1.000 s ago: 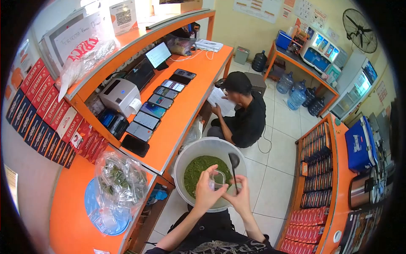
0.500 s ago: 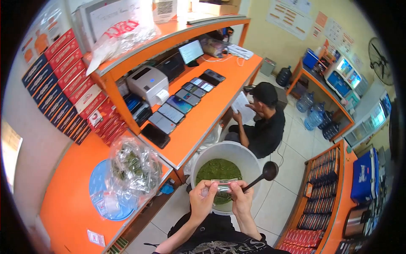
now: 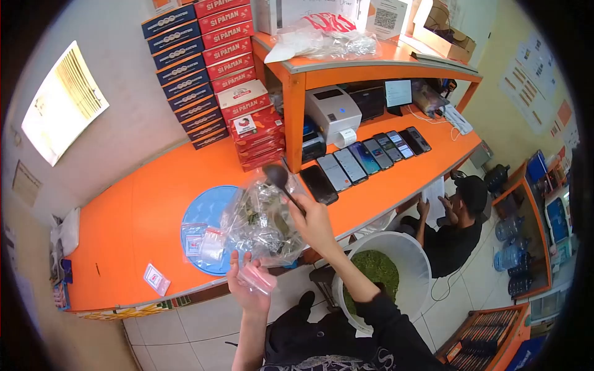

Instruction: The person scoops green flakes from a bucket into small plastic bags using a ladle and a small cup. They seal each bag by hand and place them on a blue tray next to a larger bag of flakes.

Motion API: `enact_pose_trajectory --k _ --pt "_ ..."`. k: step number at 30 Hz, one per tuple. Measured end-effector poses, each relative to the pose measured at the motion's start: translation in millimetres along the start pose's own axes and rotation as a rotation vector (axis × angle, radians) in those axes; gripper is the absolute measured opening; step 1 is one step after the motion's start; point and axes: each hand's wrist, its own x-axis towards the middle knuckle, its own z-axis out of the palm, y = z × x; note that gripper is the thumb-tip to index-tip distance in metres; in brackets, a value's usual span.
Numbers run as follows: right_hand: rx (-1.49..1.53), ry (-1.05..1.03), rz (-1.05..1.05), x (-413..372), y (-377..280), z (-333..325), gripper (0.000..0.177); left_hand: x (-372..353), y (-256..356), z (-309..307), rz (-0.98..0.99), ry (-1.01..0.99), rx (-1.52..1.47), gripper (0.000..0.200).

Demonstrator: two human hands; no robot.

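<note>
My right hand [image 3: 315,226] is closed around the handle of a black ladle [image 3: 276,176], its bowl raised over a large clear plastic bag [image 3: 263,232] of wrapped greenish contents. In my left hand [image 3: 247,290], in front of the table edge, lies a small clear zip bag [image 3: 260,279] with a pink strip. The big bag rests partly on a round blue tray [image 3: 201,213], where more small zip bags [image 3: 212,243] lie. To the right stands a white bucket [image 3: 416,272] of chopped green leaves [image 3: 376,272].
Several phones [image 3: 351,166] lie in a row before a label printer [image 3: 334,114]. Stacked red boxes [image 3: 232,62] and dark blue boxes [image 3: 185,74] stand by the wall. A seated person [image 3: 461,229] holds papers beyond the bucket. A small packet [image 3: 156,279] lies at the table's front.
The view has swung left. Both hands pinched the small zip bag over the bucket; now my right hand has let go of it and lifted the ladle over the table, while my left keeps it.
</note>
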Motion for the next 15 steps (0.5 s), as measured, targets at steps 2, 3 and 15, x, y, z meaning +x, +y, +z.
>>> enact_pose_trajectory --k 2,3,15 --pt "0.018 -0.087 0.132 -11 -8 3 0.034 6 3 0 -0.090 -0.002 -0.205 0.035" --pt "0.021 -0.135 0.196 -22 -12 2 0.037 8 0 4 -0.074 0.011 -0.154 0.036" --pt "0.055 0.165 0.553 -144 -26 -95 0.008 -16 -92 33 -0.231 -0.523 0.829 0.029"
